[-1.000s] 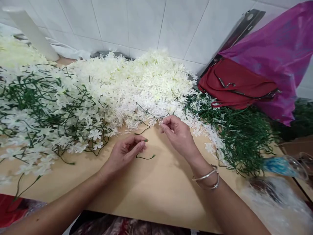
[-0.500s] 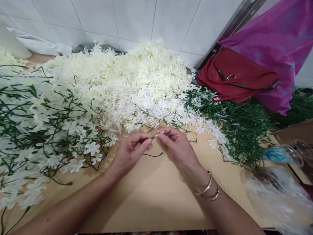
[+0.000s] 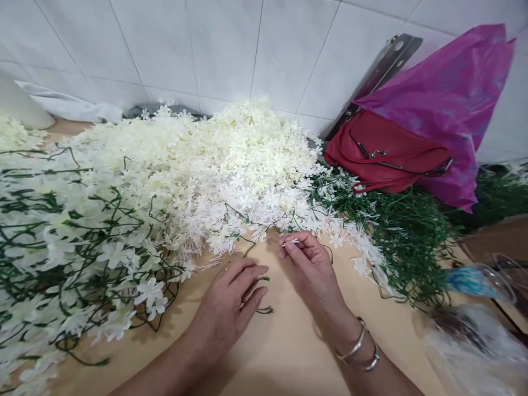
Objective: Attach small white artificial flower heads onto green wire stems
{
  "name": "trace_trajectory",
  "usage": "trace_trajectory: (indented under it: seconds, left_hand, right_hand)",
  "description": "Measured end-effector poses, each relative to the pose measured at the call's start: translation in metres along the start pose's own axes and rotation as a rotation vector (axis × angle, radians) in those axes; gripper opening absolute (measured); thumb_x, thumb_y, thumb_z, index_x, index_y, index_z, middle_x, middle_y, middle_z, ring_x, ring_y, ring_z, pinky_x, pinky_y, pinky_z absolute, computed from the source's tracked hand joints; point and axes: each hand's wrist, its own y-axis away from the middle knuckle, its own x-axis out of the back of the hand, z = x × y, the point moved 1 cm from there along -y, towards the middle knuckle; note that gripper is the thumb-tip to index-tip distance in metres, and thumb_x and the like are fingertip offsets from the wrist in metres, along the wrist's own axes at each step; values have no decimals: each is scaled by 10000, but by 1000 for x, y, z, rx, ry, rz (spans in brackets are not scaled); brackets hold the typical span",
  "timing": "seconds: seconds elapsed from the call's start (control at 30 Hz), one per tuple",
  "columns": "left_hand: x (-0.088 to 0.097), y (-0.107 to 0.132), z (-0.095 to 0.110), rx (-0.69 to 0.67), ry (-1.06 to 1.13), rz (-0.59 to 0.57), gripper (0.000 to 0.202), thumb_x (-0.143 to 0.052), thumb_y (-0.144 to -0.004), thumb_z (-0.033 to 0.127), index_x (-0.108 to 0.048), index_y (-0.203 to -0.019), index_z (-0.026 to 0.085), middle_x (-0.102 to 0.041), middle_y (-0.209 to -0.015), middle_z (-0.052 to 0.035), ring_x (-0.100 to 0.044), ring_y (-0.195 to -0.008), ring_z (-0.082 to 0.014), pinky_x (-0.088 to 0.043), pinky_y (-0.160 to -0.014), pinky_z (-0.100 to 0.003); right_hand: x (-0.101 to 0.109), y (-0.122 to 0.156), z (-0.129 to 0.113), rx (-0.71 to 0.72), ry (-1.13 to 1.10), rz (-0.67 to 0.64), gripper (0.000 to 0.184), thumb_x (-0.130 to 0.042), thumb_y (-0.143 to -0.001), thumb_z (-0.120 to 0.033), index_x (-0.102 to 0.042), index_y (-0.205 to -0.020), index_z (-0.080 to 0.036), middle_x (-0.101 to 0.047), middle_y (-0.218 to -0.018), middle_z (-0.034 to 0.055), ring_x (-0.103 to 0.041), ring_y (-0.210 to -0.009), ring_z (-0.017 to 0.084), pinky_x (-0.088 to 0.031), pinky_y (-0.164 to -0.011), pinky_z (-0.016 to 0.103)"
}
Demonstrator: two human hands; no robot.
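Observation:
My right hand [image 3: 311, 269] pinches a small white flower stamen [image 3: 291, 242] between thumb and fingertips, just above the table. Lower and to the left, my left hand [image 3: 233, 300] hovers close to the tabletop with its fingers apart. A green artificial stem [image 3: 263, 279] shows between its index finger and thumb, partly hidden by the hand. Another green stem [image 3: 266, 311] lies below the thumb. Beyond both hands spreads a heap of white artificial flowers [image 3: 247, 159]. On the left, white blossoms on green stems [image 3: 111, 253] are piled up.
Green stems [image 3: 412, 236] lie bunched at the right. Behind them are a red handbag [image 3: 388, 148] and a purple plastic bag [image 3: 454, 93], against a tiled wall [image 3: 223, 49]. A clear plastic bag [image 3: 474, 341] and a blue-patterned clear cup [image 3: 474, 280] sit at the right edge.
My hands were together at a green stem tip and the white stamen; now they are apart. The left moved down with its fingers opened, while the right keeps the stamen. The view tilted up.

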Motion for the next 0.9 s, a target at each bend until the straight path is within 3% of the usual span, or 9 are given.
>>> trace_trajectory:
  seconds: [0.13, 0.27, 0.43, 0.53, 0.67, 0.77, 0.9]
  left_hand:
    - [5, -17, 6, -62, -159, 84, 237, -560, -1030, 157, -639, -1249, 199, -651, -1301, -135, -661, -1228, -246, -578, -1029, -394]
    - [1, -45, 4, -102, -367, 9, 268, -521, -1040, 148, -668, -1261, 185, -642, -1368, -164, -676, -1183, -296, -598, -968, -485]
    - [-3, -57, -7, -116, -419, 7, 220, -534, -1038, 173, -747, -1096, 167, -767, -1205, -145, -721, -1105, -303, -564, -993, -484]
    - [6, -52, -4, -74, -237, 102, 151, -615, -1004, 202, -763, -1037, 210, -796, -1113, -98, -733, -1063, -261, -548, -996, -413]
    - [20, -45, 3, 259, 265, 167, 81, -762, -907, 288, -726, -886, 219, -762, -873, -29, -700, -805, -179, -552, -767, -287]
    - [20, -43, 2, 481, 699, 161, 261, -842, -848, 370, -717, -1000, 199, -734, -829, -13, -687, -766, -145, -533, -717, -238]
    - [11, -39, -2, 579, 910, 123, 341, -867, -844, 382, -734, -1099, 198, -734, -871, -12, -675, -792, -115, -531, -734, -204]
  right_hand:
    - [-3, 0, 4, 13, 3, 9, 125, -802, -908, -354, -734, -906, -249, -713, -867, -14, -616, -742, 131, -492, -773, 290]
    - [-6, 1, 1, 39, 33, 12, 140, -799, -902, -361, -725, -901, -242, -684, -779, -25, -615, -741, 140, -492, -770, 288]
    - [-6, 0, -3, 16, 59, 9, 172, -795, -897, -373, -699, -885, -231, -688, -785, -19, -628, -736, 143, -497, -769, 296]
    - [-6, -1, -4, 29, 43, 13, 186, -797, -892, -382, -692, -875, -230, -685, -759, -24, -628, -721, 141, -493, -755, 290]
    - [-5, -2, -2, 6, 2, 27, 196, -830, -860, -382, -704, -867, -232, -696, -754, -26, -638, -712, 138, -498, -742, 281]
    - [-5, -3, -1, -42, -115, 3, 199, -867, -823, -368, -726, -866, -235, -763, -882, -7, -663, -720, 128, -524, -766, 284]
    - [-9, -2, -1, -98, -230, -36, 220, -915, -764, -364, -745, -834, -241, -790, -940, 1, -676, -742, 134, -549, -810, 303]
